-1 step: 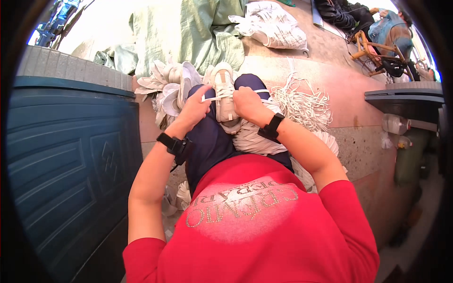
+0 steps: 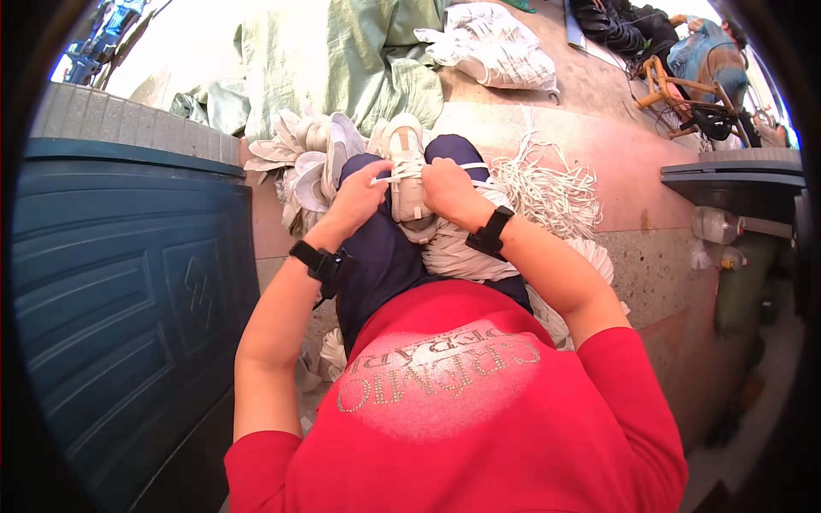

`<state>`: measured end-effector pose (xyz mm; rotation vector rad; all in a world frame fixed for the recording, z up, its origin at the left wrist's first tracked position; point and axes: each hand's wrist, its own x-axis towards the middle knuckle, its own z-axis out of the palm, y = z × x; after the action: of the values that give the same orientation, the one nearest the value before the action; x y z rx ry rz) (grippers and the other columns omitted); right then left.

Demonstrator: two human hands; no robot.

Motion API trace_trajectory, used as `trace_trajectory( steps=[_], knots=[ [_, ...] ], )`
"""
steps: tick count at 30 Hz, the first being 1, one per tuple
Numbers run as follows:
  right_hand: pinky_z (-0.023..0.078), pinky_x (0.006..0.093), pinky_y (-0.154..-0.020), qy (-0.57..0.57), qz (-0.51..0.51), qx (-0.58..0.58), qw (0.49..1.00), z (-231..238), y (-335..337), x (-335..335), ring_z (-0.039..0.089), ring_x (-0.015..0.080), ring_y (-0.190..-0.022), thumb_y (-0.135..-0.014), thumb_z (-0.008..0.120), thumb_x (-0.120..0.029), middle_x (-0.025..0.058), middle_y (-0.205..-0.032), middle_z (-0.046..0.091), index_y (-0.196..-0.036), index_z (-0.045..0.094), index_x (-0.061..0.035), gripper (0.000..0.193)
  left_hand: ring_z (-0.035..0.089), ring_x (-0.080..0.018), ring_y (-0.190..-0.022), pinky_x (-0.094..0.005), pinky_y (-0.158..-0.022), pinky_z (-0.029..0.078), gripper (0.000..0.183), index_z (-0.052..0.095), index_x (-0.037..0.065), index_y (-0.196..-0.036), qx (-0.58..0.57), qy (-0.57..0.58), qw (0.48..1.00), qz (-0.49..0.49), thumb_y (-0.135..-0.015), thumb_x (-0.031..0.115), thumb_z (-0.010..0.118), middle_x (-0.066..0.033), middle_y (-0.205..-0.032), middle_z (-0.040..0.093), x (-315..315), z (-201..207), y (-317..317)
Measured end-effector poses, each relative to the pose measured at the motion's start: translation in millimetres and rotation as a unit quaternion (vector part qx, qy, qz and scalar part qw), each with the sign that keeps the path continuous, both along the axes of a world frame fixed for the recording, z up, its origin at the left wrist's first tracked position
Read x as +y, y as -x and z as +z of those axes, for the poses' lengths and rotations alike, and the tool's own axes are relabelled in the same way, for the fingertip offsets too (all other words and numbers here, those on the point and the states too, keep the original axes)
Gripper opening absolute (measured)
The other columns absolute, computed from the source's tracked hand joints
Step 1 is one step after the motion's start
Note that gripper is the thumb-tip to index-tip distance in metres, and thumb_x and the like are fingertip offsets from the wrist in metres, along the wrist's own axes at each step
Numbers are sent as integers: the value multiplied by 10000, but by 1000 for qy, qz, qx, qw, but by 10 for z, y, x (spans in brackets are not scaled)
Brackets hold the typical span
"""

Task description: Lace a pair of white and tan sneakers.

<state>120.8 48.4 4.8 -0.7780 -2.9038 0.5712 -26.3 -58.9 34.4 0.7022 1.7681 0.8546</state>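
Note:
A beige and white sneaker (image 2: 410, 203) is held between my knees, its toe pointing away from me. To its left my left hand (image 2: 363, 198) is closed in a pinch on a white shoelace (image 2: 387, 179) that runs to the shoe's lacing. My right hand (image 2: 451, 190) is closed against the right side of the shoe, by the laces; its fingertips are partly hidden, and lace lies at them. More white lace crosses my right knee. Under and beside my right leg lies a bundle of white laces (image 2: 466, 252).
Several pale shoes (image 2: 310, 162) are heaped beyond my left knee. A tangle of white laces (image 2: 552, 192) spreads on the floor at right. Farther off lie green sheeting (image 2: 333, 60) and a white sack (image 2: 492, 47). A blue panelled door (image 2: 128, 291) stands at left; a person sits far right.
My left hand has shifted slightly right, closer to the shoe, with the lace still in its fingers. My right hand has barely moved.

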Motion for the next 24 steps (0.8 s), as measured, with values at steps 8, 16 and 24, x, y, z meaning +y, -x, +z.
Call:
trace_trajectory(
  steps=[8,16,24],
  knots=[
    [458,415,-693,239,-41,-40,969,-133,77,195,568,377,-804,-691,529,-84,228,-792,580,-710,600,11,121,588,-301,-808,-380,-699,457,179,633,63,-873,343,-39,929,-137,-749,169,559,-153,-845,611,146,-310,-256],
    [460,423,-699,140,-9,-23,990,-95,241,173,573,369,-833,-678,562,-71,239,-831,584,-865,535,11,205,592,-296,-798,-404,-684,460,178,647,113,-851,345,-1,933,-100,-736,236,589,-116,-817,607,183,-258,-261],
    [466,426,-652,168,36,-27,985,38,201,240,582,365,-794,-638,608,-81,201,-786,595,-868,502,-27,259,591,-297,-793,-397,-662,462,214,635,96,-832,387,24,909,-153,-740,288,613,-119,-821,613,297,-217,-247]
  ],
)
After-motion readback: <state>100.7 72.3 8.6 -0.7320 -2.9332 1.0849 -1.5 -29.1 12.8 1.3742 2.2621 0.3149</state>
